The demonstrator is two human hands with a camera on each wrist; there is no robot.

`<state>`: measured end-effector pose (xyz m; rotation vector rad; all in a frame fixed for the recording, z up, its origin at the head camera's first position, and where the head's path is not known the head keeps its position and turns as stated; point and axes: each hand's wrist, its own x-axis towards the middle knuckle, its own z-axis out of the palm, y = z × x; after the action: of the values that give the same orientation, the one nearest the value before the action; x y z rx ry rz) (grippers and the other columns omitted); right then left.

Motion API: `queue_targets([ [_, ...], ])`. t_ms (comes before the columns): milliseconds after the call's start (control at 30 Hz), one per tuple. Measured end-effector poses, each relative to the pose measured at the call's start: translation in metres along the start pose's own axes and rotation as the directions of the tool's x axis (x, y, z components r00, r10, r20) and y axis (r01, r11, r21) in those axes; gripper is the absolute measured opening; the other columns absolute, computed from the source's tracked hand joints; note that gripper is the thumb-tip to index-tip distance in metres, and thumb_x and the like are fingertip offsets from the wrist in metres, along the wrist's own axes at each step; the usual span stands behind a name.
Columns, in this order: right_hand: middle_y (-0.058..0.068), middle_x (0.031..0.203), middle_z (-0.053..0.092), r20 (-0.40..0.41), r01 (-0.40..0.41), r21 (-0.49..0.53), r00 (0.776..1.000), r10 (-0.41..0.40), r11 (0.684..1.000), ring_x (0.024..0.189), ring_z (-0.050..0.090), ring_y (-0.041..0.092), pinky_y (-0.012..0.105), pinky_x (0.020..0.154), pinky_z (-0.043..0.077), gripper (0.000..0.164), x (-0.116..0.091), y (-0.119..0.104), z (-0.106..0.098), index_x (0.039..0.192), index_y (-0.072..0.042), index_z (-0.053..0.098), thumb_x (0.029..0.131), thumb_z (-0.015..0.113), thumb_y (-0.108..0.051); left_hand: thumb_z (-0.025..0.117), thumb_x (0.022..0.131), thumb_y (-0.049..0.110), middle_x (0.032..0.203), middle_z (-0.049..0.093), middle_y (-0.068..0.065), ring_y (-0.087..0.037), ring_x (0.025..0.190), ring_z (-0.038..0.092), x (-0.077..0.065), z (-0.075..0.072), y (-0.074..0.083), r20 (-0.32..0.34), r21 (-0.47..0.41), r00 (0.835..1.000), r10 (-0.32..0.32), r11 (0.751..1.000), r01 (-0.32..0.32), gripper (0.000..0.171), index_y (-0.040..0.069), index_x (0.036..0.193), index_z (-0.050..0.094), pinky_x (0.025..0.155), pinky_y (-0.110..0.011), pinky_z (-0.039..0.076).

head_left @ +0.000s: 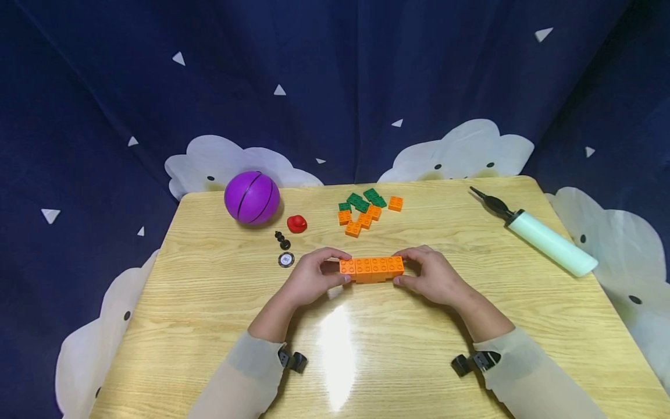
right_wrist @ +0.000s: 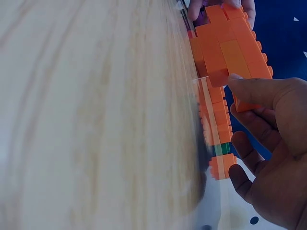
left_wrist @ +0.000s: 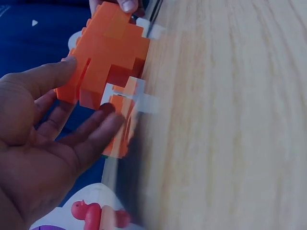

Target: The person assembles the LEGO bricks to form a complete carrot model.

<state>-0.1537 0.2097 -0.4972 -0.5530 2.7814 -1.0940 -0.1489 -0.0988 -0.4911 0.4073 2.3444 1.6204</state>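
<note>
An orange building-block assembly (head_left: 371, 269) is held between both hands at the middle of the table, studs up. Its underside steps inward toward the bottom, as the left wrist view shows on the same block assembly (left_wrist: 108, 40). My left hand (head_left: 312, 276) pinches its left end between thumb and fingers. At the opposite end, my right hand (head_left: 433, 276) pinches it the same way, the thumb on the near face. In the right wrist view the remaining fingers of the right hand (right_wrist: 276, 139) spread loosely below the block assembly (right_wrist: 230, 48).
Behind the hands lie several loose orange blocks (head_left: 364, 220) and green blocks (head_left: 358, 202). To the left are a purple ball (head_left: 252, 198), a red rubber duck (head_left: 296, 224), a black chess piece (head_left: 282, 240) and a poker chip (head_left: 286, 259). A hand pump (head_left: 549, 241) lies right.
</note>
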Motion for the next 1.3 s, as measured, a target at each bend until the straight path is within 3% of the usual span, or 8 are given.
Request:
queue_targets([
  [133, 0.008, 0.127, 0.068, 0.002, -0.007, 0.001, 1.0, 0.007, 1.0, 0.122, 0.06, 0.031, 0.055, 0.107, 0.044, 0.048, -0.0002, -0.0009, -0.0001, 0.126, -0.013, 0.072, 0.083, 0.089, -0.023, 0.082, 0.089, 0.008, 0.135, 0.065, -0.008, -0.023, 0.105, 0.074, 0.0003, 0.0007, -0.0013, 0.035, -0.105, 0.998, -0.046, 0.993, 0.05, 0.038, 0.023, 0.122, 0.072, 0.086, -0.039, 0.06],
  [267, 0.009, 0.127, 0.068, 0.004, -0.012, -0.001, 1.0, 0.012, 1.0, 0.121, 0.06, 0.031, 0.055, 0.106, 0.045, 0.048, -0.0008, -0.0014, -0.0002, 0.127, -0.013, 0.071, 0.083, 0.089, -0.024, 0.08, 0.09, 0.006, 0.114, 0.074, -0.016, -0.032, 0.092, 0.076, 0.0009, 0.001, -0.0026, 0.059, -0.155, 0.997, -0.049, 0.986, 0.058, 0.037, 0.017, 0.124, 0.071, 0.076, -0.043, 0.061],
  [367, 0.009, 0.127, 0.068, 0.003, -0.012, -0.004, 1.0, 0.012, 1.0, 0.121, 0.06, 0.031, 0.055, 0.106, 0.045, 0.048, -0.0007, -0.0018, -0.0003, 0.127, -0.013, 0.071, 0.083, 0.089, -0.024, 0.08, 0.09, 0.007, 0.107, 0.075, -0.016, -0.036, 0.087, 0.076, 0.0017, 0.0013, -0.0032, 0.057, -0.146, 0.997, -0.043, 0.988, 0.051, 0.036, 0.017, 0.123, 0.071, 0.071, -0.046, 0.06],
  [567, 0.008, 0.126, 0.069, 0.005, -0.011, 0.0, 1.0, 0.011, 1.0, 0.121, 0.06, 0.031, 0.054, 0.106, 0.045, 0.048, -0.0003, -0.0014, -0.0004, 0.126, -0.012, 0.072, 0.083, 0.089, -0.024, 0.082, 0.088, 0.007, 0.122, 0.07, -0.009, -0.027, 0.086, 0.075, 0.003, 0.0013, -0.0036, 0.04, -0.124, 0.998, -0.039, 0.991, 0.044, 0.035, 0.019, 0.12, 0.074, 0.066, -0.045, 0.059],
  [733, 0.007, 0.125, 0.069, 0.004, -0.002, 0.011, 1.0, 0.002, 1.0, 0.119, 0.061, 0.03, 0.053, 0.105, 0.046, 0.048, -0.0006, -0.0009, -0.0005, 0.125, -0.011, 0.072, 0.083, 0.09, -0.023, 0.083, 0.087, 0.004, 0.125, 0.068, -0.003, -0.023, 0.086, 0.075, 0.004, 0.0011, -0.0037, 0.024, -0.108, 0.999, -0.03, 0.994, 0.033, 0.036, 0.02, 0.118, 0.075, 0.065, -0.045, 0.06],
  [967, 0.007, 0.124, 0.069, 0.003, -0.001, 0.008, 1.0, 0.001, 1.0, 0.119, 0.061, 0.03, 0.054, 0.104, 0.046, 0.048, -0.0007, 0.0002, -0.0004, 0.125, -0.011, 0.072, 0.082, 0.09, -0.023, 0.084, 0.084, 0.001, 0.123, 0.069, -0.003, -0.024, 0.091, 0.075, 0.0061, 0.0024, -0.0047, 0.006, -0.103, 1.0, -0.002, 0.995, 0.002, 0.036, 0.015, 0.117, 0.076, 0.068, -0.033, 0.06],
  [1200, 0.007, 0.125, 0.069, 0.004, -0.002, 0.01, 1.0, 0.002, 1.0, 0.119, 0.061, 0.03, 0.053, 0.105, 0.046, 0.048, -0.0003, -0.0008, -0.0001, 0.126, -0.012, 0.072, 0.082, 0.09, -0.023, 0.083, 0.086, 0.004, 0.107, 0.074, -0.012, -0.035, 0.08, 0.074, 0.0048, 0.0013, -0.0033, 0.045, -0.107, 0.998, -0.043, 0.993, 0.047, 0.037, 0.016, 0.12, 0.074, 0.064, -0.048, 0.06],
  [1300, 0.007, 0.126, 0.069, 0.003, -0.008, 0.006, 1.0, 0.008, 1.0, 0.121, 0.06, 0.03, 0.054, 0.106, 0.045, 0.049, 0.0001, -0.0013, -0.0004, 0.126, -0.012, 0.072, 0.082, 0.09, -0.024, 0.084, 0.087, 0.007, 0.104, 0.074, -0.013, -0.031, 0.083, 0.075, 0.0039, 0.0002, -0.0036, 0.063, -0.102, 0.996, -0.066, 0.992, 0.072, 0.038, 0.018, 0.122, 0.072, 0.069, -0.045, 0.061],
])
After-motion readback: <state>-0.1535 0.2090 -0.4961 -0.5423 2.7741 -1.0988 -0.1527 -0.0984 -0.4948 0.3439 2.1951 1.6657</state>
